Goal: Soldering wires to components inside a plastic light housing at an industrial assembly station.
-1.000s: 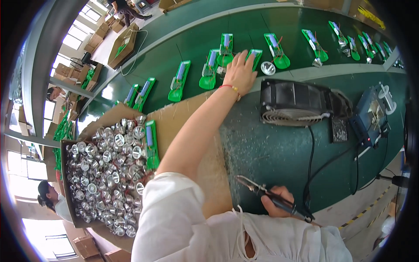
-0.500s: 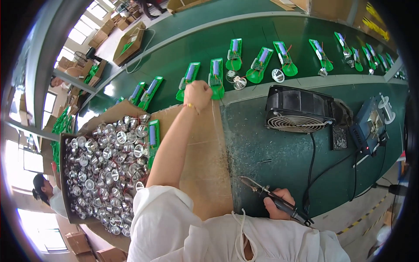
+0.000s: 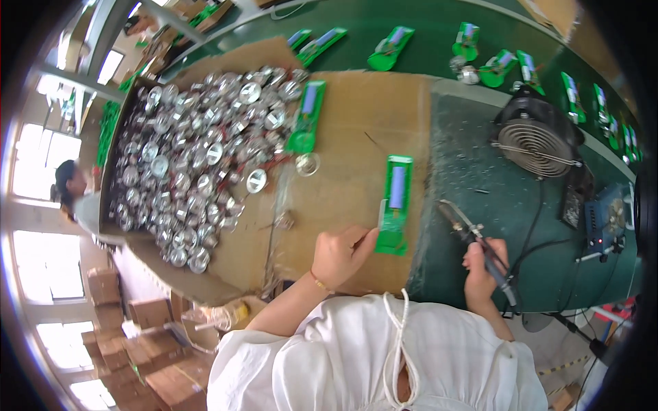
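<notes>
In front of me a green plastic casing lies on the brown cardboard mat, with a blue cylindrical battery in its upper part. My left hand is closed at the casing's lower left edge, pinching it between thumb and fingers. Over the green bench to the right, my right hand is wrapped round a soldering iron, its tip angled toward the casing. Another green casing with a battery lies beside the box of reflectors. A loose reflector cup sits just below it.
A cardboard box heaped with shiny reflector cups stands on the left. At the back right are a black fan and a blue soldering station with cables. More green casings line the far bench.
My left hand has come back from the far row with a green casing, now on the mat. My right hand still holds the soldering iron. The view has shifted.
</notes>
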A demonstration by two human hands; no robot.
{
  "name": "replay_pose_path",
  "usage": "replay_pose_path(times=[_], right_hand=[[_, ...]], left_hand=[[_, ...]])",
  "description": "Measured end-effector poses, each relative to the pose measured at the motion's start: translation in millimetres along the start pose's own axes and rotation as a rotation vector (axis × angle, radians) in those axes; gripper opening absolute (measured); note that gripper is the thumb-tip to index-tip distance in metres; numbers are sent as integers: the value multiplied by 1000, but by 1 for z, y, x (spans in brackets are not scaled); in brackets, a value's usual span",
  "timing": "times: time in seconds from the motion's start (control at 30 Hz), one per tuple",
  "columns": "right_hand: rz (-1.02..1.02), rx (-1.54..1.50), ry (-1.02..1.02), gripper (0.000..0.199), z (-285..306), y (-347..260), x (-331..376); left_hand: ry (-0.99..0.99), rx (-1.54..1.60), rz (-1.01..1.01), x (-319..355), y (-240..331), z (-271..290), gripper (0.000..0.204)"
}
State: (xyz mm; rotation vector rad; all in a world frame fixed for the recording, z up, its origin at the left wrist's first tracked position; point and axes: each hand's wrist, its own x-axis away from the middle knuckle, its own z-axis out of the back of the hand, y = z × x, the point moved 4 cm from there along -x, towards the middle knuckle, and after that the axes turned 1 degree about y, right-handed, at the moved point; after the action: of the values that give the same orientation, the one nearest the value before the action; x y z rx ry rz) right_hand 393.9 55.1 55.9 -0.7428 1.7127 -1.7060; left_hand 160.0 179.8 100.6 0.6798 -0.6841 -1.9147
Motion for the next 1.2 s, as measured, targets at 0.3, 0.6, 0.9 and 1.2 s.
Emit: replay_pose_path(times=[0.3, 0.6, 0.9, 1.2], right_hand=[[71, -13, 56, 12, 0, 6, -2], [91, -11, 43, 12, -1, 8, 1], [115, 21, 80, 12, -2, 6, 1], [98, -23, 56, 13, -2, 3, 1]], left_hand=[[417, -415, 76, 15, -42, 99, 14], [201, -523, 500, 65, -88, 101, 47], [54, -114, 464, -23, -107, 77, 22], [-206, -257, 430, -27, -76, 50, 21]])
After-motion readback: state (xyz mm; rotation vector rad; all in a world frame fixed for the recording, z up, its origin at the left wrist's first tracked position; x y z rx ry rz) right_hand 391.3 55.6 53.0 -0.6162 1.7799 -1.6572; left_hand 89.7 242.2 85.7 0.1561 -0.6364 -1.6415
